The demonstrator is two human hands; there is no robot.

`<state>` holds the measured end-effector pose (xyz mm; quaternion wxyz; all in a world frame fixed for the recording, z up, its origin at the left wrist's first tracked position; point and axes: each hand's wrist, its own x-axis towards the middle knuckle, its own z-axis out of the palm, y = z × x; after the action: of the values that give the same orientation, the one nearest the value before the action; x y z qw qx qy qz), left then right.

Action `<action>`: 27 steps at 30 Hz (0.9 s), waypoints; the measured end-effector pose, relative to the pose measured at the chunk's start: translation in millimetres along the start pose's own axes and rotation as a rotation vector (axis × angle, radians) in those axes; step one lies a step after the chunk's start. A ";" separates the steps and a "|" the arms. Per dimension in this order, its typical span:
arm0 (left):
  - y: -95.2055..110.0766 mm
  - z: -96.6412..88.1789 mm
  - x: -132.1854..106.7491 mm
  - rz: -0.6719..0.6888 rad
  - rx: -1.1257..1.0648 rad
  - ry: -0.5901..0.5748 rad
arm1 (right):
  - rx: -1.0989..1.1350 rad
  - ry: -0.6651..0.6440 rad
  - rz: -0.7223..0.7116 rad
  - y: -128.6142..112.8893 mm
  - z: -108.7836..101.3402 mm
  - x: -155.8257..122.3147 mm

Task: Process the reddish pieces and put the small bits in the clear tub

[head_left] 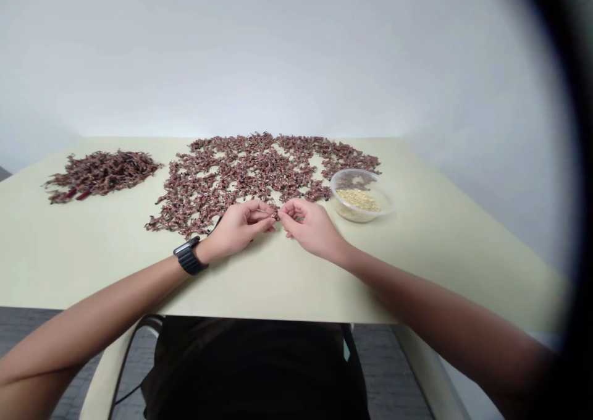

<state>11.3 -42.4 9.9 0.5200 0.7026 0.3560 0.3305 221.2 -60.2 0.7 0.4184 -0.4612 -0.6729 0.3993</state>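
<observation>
My left hand [241, 227] and my right hand [310, 227] meet at the middle of the pale green table [69, 253], fingertips pinched together on one small reddish-brown dried piece [275, 214]. A black watch [189, 256] is on my left wrist. Just beyond the hands lies a wide spread of the same reddish-brown dried pieces [250, 170]. A clear plastic bowl [361, 196] holding pale yellow seeds or grains stands to the right of my right hand.
A separate darker heap of dried pieces [99, 173] lies at the far left of the table. A plain white wall [296, 49] rises behind. The table's near edge is at my lap, and a chair frame [134, 333] shows below.
</observation>
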 end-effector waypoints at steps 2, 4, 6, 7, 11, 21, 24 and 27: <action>0.3 -0.3 -0.3 0.000 0.015 0.003 | 0.006 -0.004 0.000 0.0 -0.3 -0.5; 0.8 -0.5 0.1 0.000 0.025 0.008 | 0.018 -0.011 0.003 0.5 -0.9 -0.5; 0.8 -1.2 1.4 0.020 0.023 0.016 | 0.037 -0.007 0.012 0.3 -1.7 0.3; 0.5 -2.0 2.3 0.040 0.017 0.018 | 0.051 -0.004 0.017 -0.6 -2.2 0.8; 0.7 -7.1 5.3 0.028 -0.145 -0.040 | 0.134 -0.021 -0.017 -10.4 -3.9 0.5; 8.3 -5.6 0.5 -0.340 -0.585 -0.332 | 0.181 -0.068 -0.155 -25.9 -2.1 -7.7; 7.2 -6.1 0.8 -0.341 -0.575 -0.286 | 0.157 -0.064 -0.129 -25.5 -2.3 -6.5; 8.3 -7.3 0.7 -0.303 -0.535 -0.266 | 0.123 -0.043 -0.110 -23.3 -2.3 -5.0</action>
<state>6.9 -39.9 19.8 0.7710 0.5173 0.2862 0.2366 217.8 -70.6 22.0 0.4527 -0.3884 -0.6802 0.4260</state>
